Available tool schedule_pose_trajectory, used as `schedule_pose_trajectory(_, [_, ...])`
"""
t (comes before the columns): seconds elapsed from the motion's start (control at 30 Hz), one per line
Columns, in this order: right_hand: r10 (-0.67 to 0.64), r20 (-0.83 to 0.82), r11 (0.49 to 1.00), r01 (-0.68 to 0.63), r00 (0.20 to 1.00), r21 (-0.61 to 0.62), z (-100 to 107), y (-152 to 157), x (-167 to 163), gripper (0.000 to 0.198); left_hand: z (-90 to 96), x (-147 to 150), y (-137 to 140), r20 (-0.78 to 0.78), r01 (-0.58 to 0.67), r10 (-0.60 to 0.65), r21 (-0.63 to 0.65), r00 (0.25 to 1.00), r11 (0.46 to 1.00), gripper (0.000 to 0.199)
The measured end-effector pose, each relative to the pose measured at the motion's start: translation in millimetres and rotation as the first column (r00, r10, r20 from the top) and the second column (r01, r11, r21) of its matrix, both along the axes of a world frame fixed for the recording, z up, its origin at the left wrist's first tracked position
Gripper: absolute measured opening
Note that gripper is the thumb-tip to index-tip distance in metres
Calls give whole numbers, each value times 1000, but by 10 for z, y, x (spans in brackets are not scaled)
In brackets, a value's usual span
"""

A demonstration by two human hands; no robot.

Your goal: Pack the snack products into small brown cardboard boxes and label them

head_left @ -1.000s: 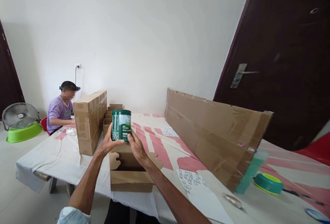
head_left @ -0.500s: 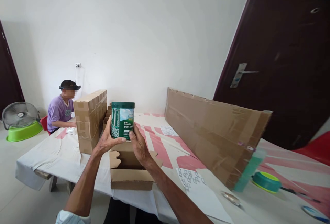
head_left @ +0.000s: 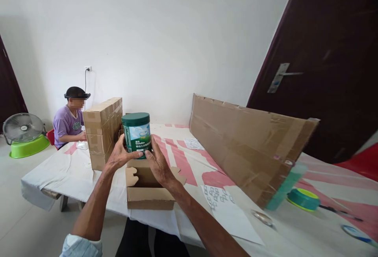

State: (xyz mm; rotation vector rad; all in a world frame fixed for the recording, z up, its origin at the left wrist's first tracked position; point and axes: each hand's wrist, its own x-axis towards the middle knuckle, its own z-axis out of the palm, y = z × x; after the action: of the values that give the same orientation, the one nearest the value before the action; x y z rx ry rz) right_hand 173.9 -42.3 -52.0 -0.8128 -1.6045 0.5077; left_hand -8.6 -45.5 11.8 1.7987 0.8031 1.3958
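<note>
Between my two hands I hold a green canister [head_left: 137, 135] with a dark green lid and a printed label, lifted above the table. My left hand [head_left: 121, 155] grips its left side, thumb across the lower front. My right hand [head_left: 158, 163] is closed on its lower right side, with the thumb at the bottom edge. Beneath the canister an open cardboard box [head_left: 150, 198] sits on the cloth, its flaps folded out; its inside is partly hidden by my right hand and forearm.
Stacked cardboard boxes [head_left: 97, 138] stand left, a person in purple [head_left: 67, 125] behind them. A tall cardboard panel [head_left: 245, 142] crosses the table's right side. Paper sheets [head_left: 233, 217], a shiny metallic object [head_left: 262, 217] and a teal-green tape roll [head_left: 303, 199] lie nearer on the right.
The canister has turned between my hands, so its picture label faces me more, and it tilts to show more lid. The camera view has shifted slightly.
</note>
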Motion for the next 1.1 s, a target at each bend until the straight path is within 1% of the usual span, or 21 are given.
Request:
schedule_pose_trajectory(0.07, [-42,84,999,40,996,24,-83,7,99,75,-23,-51,59,35,-38,38,-3,999,999,87])
schedule_pose_trajectory(0.13, [-77,227,996,67,971,55,-174,-38,248,65,-45,-144,152,56,-103,102,7,993,995,86])
schedule_pose_trajectory(0.17, [-78,318,997,65,945,51,-220,-81,332,57,-56,-205,213,63,-141,140,11,988,990,85])
schedule_pose_trajectory(0.27, [-12,579,998,49,815,-48,-353,-262,567,38,-118,-414,443,44,-235,234,9,971,972,85])
schedule_pose_trajectory(0.33, [42,683,990,63,729,-127,-433,-383,672,33,-206,-534,612,11,-280,280,12,960,960,87])
schedule_pose_trajectory(0.37, [65,711,985,70,700,-158,-469,-433,706,32,-270,-579,693,-14,-305,305,16,952,952,88])
schedule_pose_trajectory(0.43, [100,734,977,74,672,-201,-528,-504,742,32,-433,-633,835,-56,-355,356,18,933,935,89])
schedule_pose_trajectory(0.5, [112,738,974,74,666,-214,-567,-541,747,31,-634,-646,946,-90,-398,397,1,913,917,90])
schedule_pose_trajectory(0.63, [94,775,973,106,625,-204,-601,-562,724,18,-1064,-602,1097,-136,-440,429,-69,893,895,92])
schedule_pose_trajectory(0.73, [61,807,977,132,587,-170,-633,-568,718,19,-1344,-536,1179,-171,-458,437,-115,883,881,95])
schedule_pose_trajectory(0.83, [24,817,982,137,576,-126,-701,-585,728,20,-1551,-433,1247,-183,-430,404,-138,896,892,99])
schedule_pose_trajectory(1.0, [-41,800,988,142,598,-56,-856,-638,736,19,-1775,-220,1362,-154,-315,293,-140,944,939,103])
schedule_pose_trajectory(1.1, [-76,780,988,154,621,-25,-923,-668,732,20,-1914,-107,1456,-141,-263,241,-172,960,949,93])
